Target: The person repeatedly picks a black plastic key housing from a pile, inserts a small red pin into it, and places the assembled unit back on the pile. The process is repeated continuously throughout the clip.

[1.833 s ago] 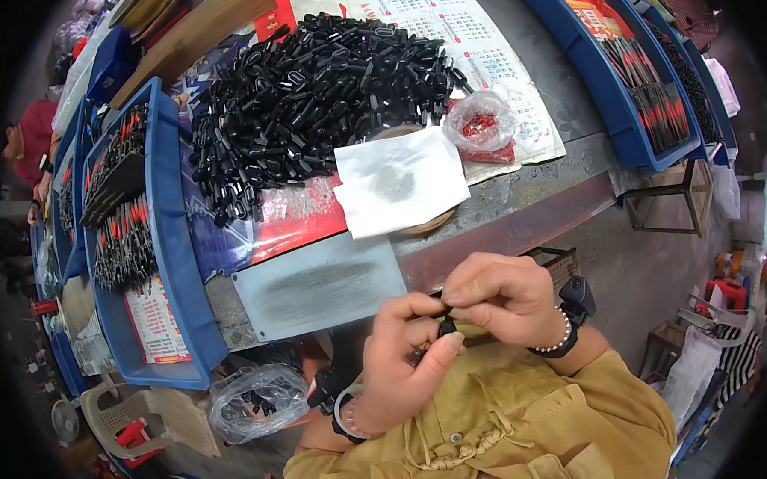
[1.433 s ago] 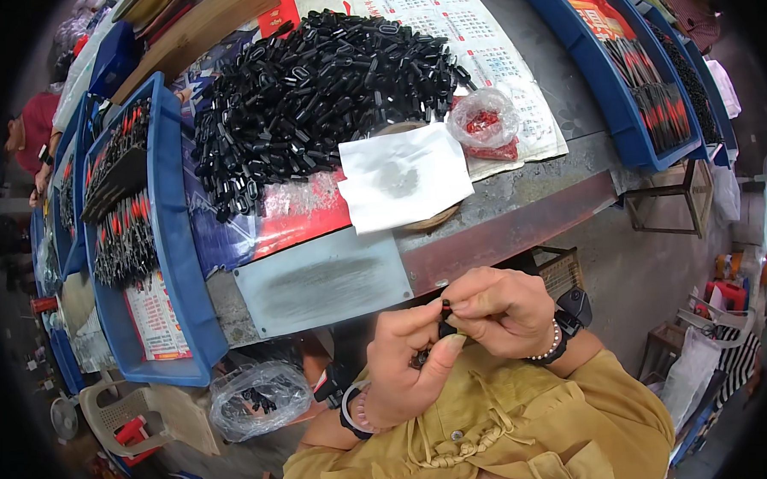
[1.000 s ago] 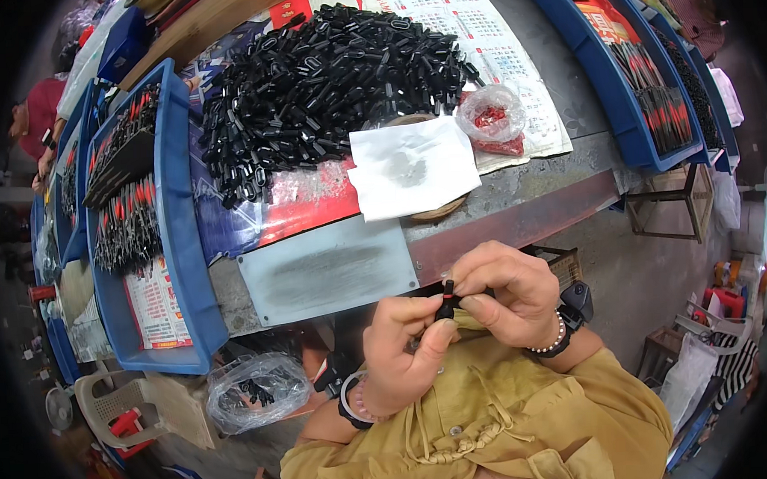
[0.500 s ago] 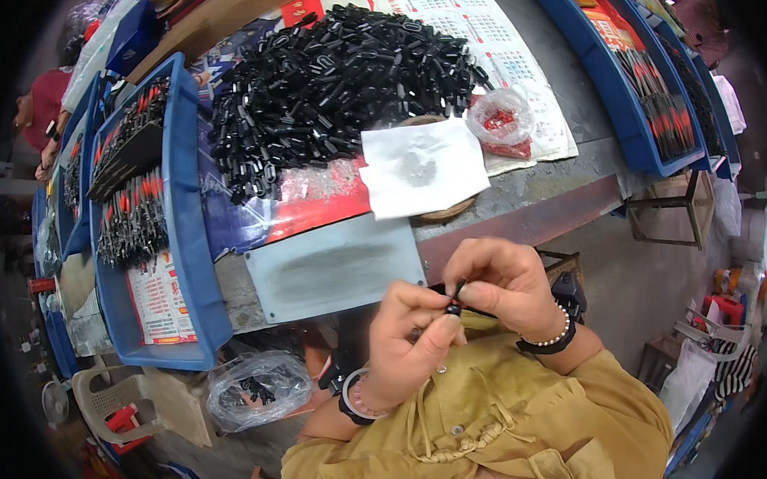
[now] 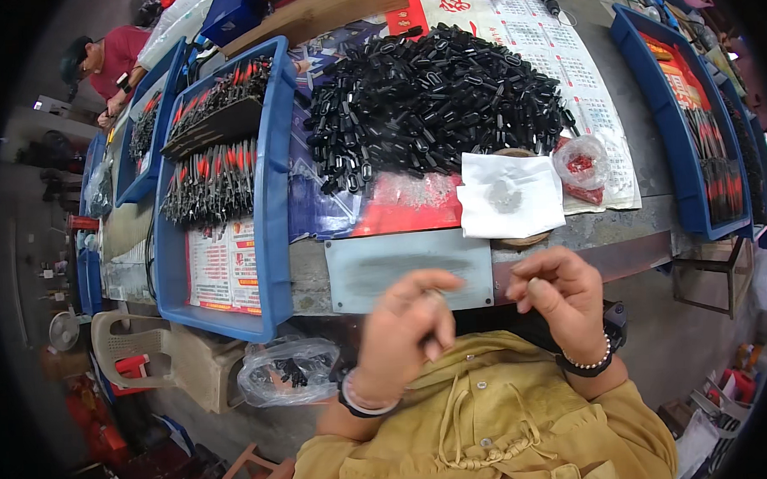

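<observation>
My left hand [image 5: 405, 337] hovers in front of the pale metal plate [image 5: 410, 268] at the bench's front edge. Its fingers are apart and slightly smeared, and no part shows in them. To its right is my right hand [image 5: 564, 304], apart from it, fingers bent and thumb tip drawn in against them. Whatever that pinch may hold is too small or hidden. Beyond the hands, white paper [image 5: 510, 201] with a greyish patch lies partly over a round brown piece. Beside it sits a clear bag of small red pieces [image 5: 581, 167]. A large heap of glossy black plastic parts [image 5: 437, 104] fills the bench's middle.
A blue tray [image 5: 274, 244] of black-and-red pieces stands on the left; another blue tray [image 5: 694, 200] stands right. Below the bench are a clear plastic bag [image 5: 291, 372] with black parts and a beige chair [image 5: 140, 344]. A person [image 5: 119, 63] is at the far left.
My hands have drawn apart; the small black piece between their fingertips no longer shows. My left hand's fingers have spread. The view has shifted left, so the bench appears farther right.
</observation>
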Available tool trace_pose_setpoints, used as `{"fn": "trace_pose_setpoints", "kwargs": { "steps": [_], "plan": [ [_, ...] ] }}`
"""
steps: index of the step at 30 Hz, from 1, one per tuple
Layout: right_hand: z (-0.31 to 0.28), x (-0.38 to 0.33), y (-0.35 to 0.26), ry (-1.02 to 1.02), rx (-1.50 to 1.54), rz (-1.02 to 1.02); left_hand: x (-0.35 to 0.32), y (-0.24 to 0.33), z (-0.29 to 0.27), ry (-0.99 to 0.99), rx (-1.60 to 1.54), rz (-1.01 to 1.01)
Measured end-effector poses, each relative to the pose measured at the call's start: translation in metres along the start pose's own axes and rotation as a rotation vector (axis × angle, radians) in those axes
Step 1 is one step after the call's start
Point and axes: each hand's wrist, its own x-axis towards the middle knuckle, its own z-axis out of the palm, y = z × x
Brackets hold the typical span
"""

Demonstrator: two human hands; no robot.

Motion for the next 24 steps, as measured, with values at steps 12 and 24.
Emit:
{"fn": "trace_pose_setpoints", "kwargs": {
  "steps": [12, 24],
  "plan": [
    [-0.012, -0.009, 0.005, -0.168, -0.303, -0.081, 0.069, 0.046, -0.06, 0.787, 1.364, 0.507],
    [-0.027, -0.021, 0.006, -0.247, -0.432, -0.133, 0.076, 0.038, -0.084, 1.024, 1.523, 0.499]
  ]
}}
